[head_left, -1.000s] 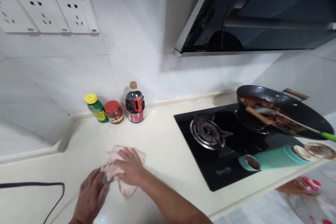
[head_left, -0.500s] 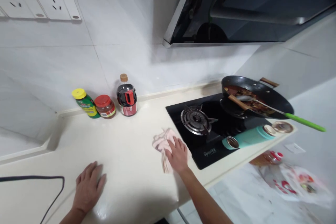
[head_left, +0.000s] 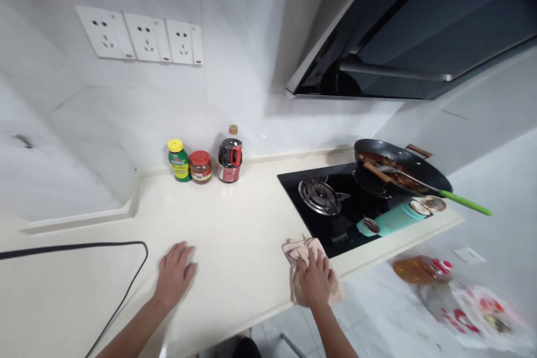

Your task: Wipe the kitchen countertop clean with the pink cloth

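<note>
My right hand [head_left: 315, 281] presses down on a crumpled pale pink cloth [head_left: 302, 249], its fingers bent into the folds. The cloth lies at the counter's front edge, by the near left corner of the black gas stove [head_left: 289, 183]. Part of it reaches the edge. Palm down, my left hand [head_left: 174, 277] rests on the cream countertop [head_left: 235, 235] with its fingers stretched out and nothing in them. A dark cable [head_left: 140, 260] runs to the left of that hand.
Against the wall stand a yellow-capped green bottle [head_left: 179, 162], a red-lidded jar [head_left: 201, 168] and a dark sauce bottle [head_left: 230, 161]. A wok [head_left: 419, 170] with food and a green-handled spatula [head_left: 465, 202] sits on the stove. A teal flask [head_left: 392, 222] lies in front.
My right hand has drawn the cloth toward me, from beside the stove's left side to the counter's front edge. My left hand stays on the counter. The view has shifted.
</note>
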